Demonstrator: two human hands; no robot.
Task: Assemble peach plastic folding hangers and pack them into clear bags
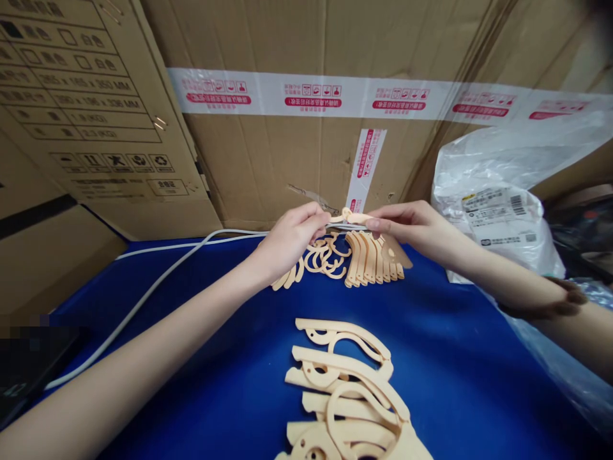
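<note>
Between my two hands is a beige folding hanger [347, 214], its arms spread to either side of a small centre joint. My left hand [297, 231] pinches its left arm. The right arm is held by my right hand [412, 225] between thumb and fingers. Below them on the blue surface lie a row of loose hanger arms [372, 262] and a small heap of curved hanger hooks [325, 259]. More arm pieces [290, 276] lie partly hidden under my left hand. Nearer to me, several folded hangers [345, 367] overlap in a stack.
A large cardboard box [287, 38] with printed tape stands behind the blue table [211, 370]; another printed box [86, 83] is at left. A white cable [138, 306] crosses the left side. A white plastic bag [498, 204] sits at right. A dark object [33, 370] lies at left.
</note>
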